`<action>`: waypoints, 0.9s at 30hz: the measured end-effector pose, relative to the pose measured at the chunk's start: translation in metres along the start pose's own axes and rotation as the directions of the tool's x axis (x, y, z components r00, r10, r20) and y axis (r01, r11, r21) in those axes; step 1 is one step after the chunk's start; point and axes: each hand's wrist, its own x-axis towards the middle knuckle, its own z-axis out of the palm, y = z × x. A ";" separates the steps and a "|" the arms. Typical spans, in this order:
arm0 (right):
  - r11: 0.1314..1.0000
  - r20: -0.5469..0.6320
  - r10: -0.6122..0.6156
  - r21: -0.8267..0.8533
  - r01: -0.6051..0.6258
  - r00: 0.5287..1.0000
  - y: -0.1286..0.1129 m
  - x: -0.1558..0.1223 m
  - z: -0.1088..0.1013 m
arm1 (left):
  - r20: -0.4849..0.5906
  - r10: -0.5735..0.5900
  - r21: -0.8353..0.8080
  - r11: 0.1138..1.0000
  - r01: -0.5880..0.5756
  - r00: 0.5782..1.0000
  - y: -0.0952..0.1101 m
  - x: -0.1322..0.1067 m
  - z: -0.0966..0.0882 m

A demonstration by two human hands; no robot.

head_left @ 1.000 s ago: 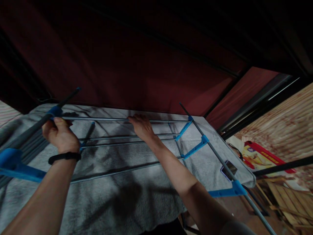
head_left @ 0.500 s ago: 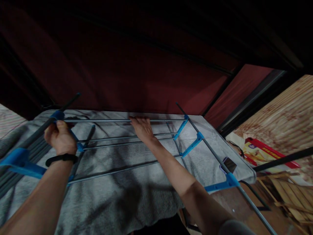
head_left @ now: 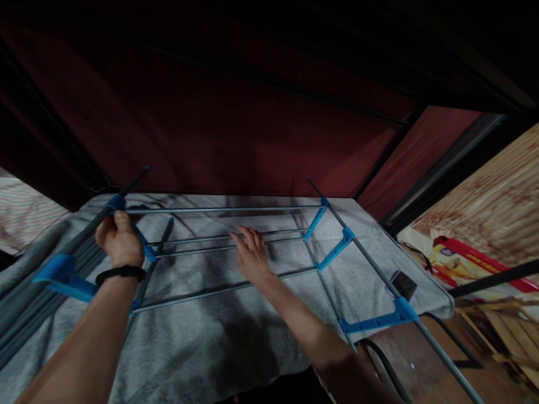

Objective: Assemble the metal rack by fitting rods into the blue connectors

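A rack frame of grey metal tubes [head_left: 202, 210] with blue plastic brackets [head_left: 334, 249] lies across a grey cloth. My left hand [head_left: 121, 244], a black band at its wrist, is closed around the frame's left side by the far blue joint [head_left: 115, 203], thumb up. Its other fingers are partly hidden. Over the middle cross tubes hovers my right hand [head_left: 254, 257], fingers partly spread and nothing held. Whether it touches a tube I cannot tell. Another blue bracket [head_left: 69, 278] sits on the left side tube, nearer me.
The grey cloth [head_left: 189, 342] covers a table against a dark red panel [head_left: 252, 151]. Several loose grey tubes [head_left: 33, 314] lie at the left. A phone [head_left: 404, 285] rests on the right. Beyond are a red and yellow box [head_left: 467, 266] and a wooden slatted piece [head_left: 509, 331].
My right hand has come off the far cross tube and moved nearer to me. My left hand keeps its grip. The whole view has shifted slightly.
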 end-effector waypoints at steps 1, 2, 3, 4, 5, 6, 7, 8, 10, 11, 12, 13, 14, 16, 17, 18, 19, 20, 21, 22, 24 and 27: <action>1.000 0.033 0.018 0.005 -0.018 0.999 0.001 -0.018 0.005 | -0.005 0.003 0.002 1.000 -0.003 1.000 0.001 0.000 0.000; 0.999 0.061 0.034 0.008 -0.035 0.998 0.003 -0.036 0.011 | -0.014 0.009 0.008 1.000 -0.009 1.000 0.001 0.001 0.000; 0.998 0.078 0.053 0.009 -0.054 0.996 0.006 -0.052 0.015 | -0.030 0.018 0.011 1.000 -0.018 0.999 0.002 0.001 0.001; 0.998 0.091 0.063 0.011 -0.064 0.994 0.011 -0.067 0.019 | -0.032 0.031 0.005 1.000 -0.031 0.999 0.002 0.001 0.000; 0.997 0.083 0.078 0.012 -0.079 0.994 0.016 -0.081 0.022 | -0.028 0.049 0.002 0.999 -0.049 0.998 0.002 0.001 0.000; 0.996 0.068 0.092 0.013 -0.093 0.993 0.023 -0.093 0.024 | -0.023 0.070 0.005 0.998 -0.069 0.997 0.003 0.001 -0.001; 0.994 0.049 0.105 0.016 -0.105 0.993 0.031 -0.104 0.025 | -0.014 0.090 0.014 0.996 -0.090 0.996 0.003 0.001 -0.001; 0.992 0.022 0.121 0.019 -0.122 0.992 0.039 -0.113 0.025 | -0.001 0.110 0.026 0.994 -0.110 0.994 0.003 0.000 -0.002; 0.989 -0.022 0.143 0.026 -0.143 0.989 0.056 -0.127 0.023 | 0.014 0.133 0.044 0.990 -0.134 0.991 0.003 -0.002 -0.002; 0.988 -0.037 0.156 0.023 -0.155 0.987 0.065 -0.132 0.021 | 0.012 0.140 0.041 0.989 -0.140 0.990 0.004 -0.003 -0.002; 0.985 -0.049 0.170 0.017 -0.169 0.984 0.074 -0.136 0.018 | 0.009 0.143 0.032 0.989 -0.143 0.990 0.004 -0.005 -0.002; 0.984 -0.061 0.181 0.012 -0.180 0.982 0.083 -0.139 0.016 | 0.005 0.144 0.014 0.989 -0.144 0.990 0.004 -0.007 -0.001; 0.982 -0.074 0.190 0.009 -0.190 0.979 0.091 -0.141 0.013 | -0.004 0.142 -0.012 0.990 -0.142 0.990 0.004 -0.009 0.000; 0.978 -0.104 0.206 0.007 -0.206 0.973 0.105 -0.142 0.008 | -0.020 0.143 -0.065 0.987 -0.144 0.990 0.004 -0.013 0.001; 0.976 -0.121 0.218 0.007 -0.218 0.968 0.111 -0.141 0.006 | -0.029 0.146 -0.086 0.985 -0.148 0.989 0.003 -0.016 0.001; 0.972 -0.138 0.233 0.008 -0.235 0.963 0.117 -0.141 0.004 | -0.041 0.150 -0.103 0.983 -0.154 0.988 0.002 -0.019 0.001; 0.967 -0.155 0.253 0.009 -0.254 0.955 0.122 -0.140 0.002 | -0.054 0.150 -0.115 0.981 -0.156 0.987 0.000 -0.022 0.001; 0.961 -0.172 0.273 0.009 -0.276 0.946 0.126 -0.138 0.001 | -0.063 0.148 -0.119 0.981 -0.155 0.987 -0.003 -0.026 0.000; 0.955 -0.187 0.292 0.007 -0.296 0.938 0.130 -0.137 0.000 | -0.065 0.143 -0.115 0.982 -0.150 0.988 -0.006 -0.030 -0.002; 0.950 -0.198 0.308 0.003 -0.313 0.931 0.133 -0.137 -0.001 | -0.062 0.134 -0.105 0.985 -0.140 0.989 -0.011 -0.034 -0.003; 0.943 -0.205 0.322 -0.014 -0.332 0.924 0.137 -0.136 -0.003 | -0.048 0.101 -0.074 0.992 -0.104 0.994 -0.020 -0.042 -0.007; 0.944 -0.204 0.316 -0.035 -0.329 0.927 0.137 -0.134 -0.007 | -0.035 0.058 -0.068 0.996 -0.061 0.998 -0.030 -0.050 -0.011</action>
